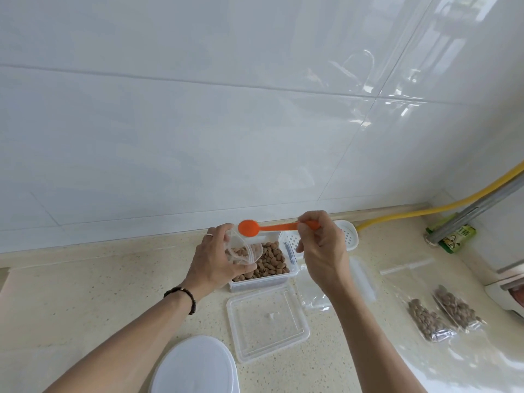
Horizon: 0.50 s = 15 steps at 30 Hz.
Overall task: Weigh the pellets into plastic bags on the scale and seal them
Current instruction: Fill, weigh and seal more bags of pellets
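My left hand [217,260] grips a clear plastic bag [241,251] with its mouth held open, over the left side of a clear tub [265,282] of brown pellets [272,260]. A few pellets lie inside the bag. My right hand [321,245] pinches the handle of an orange spoon [265,227], whose bowl hovers just above the bag's mouth. The white oval scale [195,367] sits at the near edge of the counter with nothing on it.
The tub's clear lid [266,321] lies in front of it. Two filled bags of pellets [442,313] lie at the right. Empty bags [314,293] rest under my right forearm. A white perforated tray [350,234], a yellow hose [425,212] and a green packet [456,236] stand by the wall.
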Each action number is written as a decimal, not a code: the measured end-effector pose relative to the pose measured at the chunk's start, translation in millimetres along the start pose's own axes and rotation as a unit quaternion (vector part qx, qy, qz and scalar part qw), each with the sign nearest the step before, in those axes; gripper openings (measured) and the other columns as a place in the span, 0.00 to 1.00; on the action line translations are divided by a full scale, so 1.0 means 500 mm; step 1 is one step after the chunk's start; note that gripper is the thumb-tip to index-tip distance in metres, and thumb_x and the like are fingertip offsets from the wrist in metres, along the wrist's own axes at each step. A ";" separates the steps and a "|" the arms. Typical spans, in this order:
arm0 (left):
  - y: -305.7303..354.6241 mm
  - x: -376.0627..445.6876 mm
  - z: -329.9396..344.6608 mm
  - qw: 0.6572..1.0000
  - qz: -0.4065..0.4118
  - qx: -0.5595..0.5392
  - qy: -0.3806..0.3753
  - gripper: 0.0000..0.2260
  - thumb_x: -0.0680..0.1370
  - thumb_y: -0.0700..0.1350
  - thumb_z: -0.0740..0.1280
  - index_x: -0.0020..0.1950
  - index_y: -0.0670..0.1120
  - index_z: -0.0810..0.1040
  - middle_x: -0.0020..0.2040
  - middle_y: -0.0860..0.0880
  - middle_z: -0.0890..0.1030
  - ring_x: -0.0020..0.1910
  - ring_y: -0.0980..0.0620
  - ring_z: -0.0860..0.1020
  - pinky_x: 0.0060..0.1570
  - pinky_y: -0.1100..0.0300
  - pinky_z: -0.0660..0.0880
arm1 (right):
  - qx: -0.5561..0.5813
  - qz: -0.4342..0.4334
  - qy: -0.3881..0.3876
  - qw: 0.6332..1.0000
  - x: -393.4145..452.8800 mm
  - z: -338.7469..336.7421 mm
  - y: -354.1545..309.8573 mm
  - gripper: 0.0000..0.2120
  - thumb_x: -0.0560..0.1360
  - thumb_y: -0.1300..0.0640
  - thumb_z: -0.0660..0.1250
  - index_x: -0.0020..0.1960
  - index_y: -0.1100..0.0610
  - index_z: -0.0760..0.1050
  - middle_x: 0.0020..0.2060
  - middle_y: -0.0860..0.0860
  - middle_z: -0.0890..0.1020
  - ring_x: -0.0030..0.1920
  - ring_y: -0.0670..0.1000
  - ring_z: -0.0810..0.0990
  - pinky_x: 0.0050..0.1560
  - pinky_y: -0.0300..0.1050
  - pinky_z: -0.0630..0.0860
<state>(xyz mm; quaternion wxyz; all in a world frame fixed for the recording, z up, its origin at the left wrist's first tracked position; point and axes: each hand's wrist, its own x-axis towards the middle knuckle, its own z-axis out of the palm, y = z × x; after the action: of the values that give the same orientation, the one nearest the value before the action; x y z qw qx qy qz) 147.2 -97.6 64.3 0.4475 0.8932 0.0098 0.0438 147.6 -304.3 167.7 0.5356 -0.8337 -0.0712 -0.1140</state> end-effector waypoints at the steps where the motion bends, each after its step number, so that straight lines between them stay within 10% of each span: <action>1: -0.004 -0.003 -0.001 1.000 -0.002 0.006 0.000 0.44 0.60 0.62 0.79 0.70 0.52 0.64 0.56 0.53 0.69 0.57 0.54 0.69 0.59 0.52 0.69 | 0.018 0.017 0.027 0.999 0.003 -0.002 0.008 0.10 0.79 0.65 0.63 0.46 0.51 0.74 0.32 0.49 0.79 0.28 0.48 0.77 0.31 0.41 0.75; 15: -0.063 -0.031 -0.052 0.990 0.031 0.134 0.018 0.45 0.60 0.63 0.78 0.70 0.50 0.64 0.53 0.55 0.67 0.51 0.52 0.72 0.57 0.53 0.72 | -0.085 0.231 -0.033 0.969 -0.026 0.107 0.197 0.06 0.80 0.61 0.59 0.51 0.55 0.75 0.37 0.52 0.81 0.30 0.53 0.81 0.32 0.48 0.78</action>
<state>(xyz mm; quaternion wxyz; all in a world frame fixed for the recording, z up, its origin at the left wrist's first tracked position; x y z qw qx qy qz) 130.2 -58.7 53.3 0.3224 0.9439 -0.0044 0.0720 164.7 -296.6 56.4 0.4723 -0.8732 0.1154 0.0342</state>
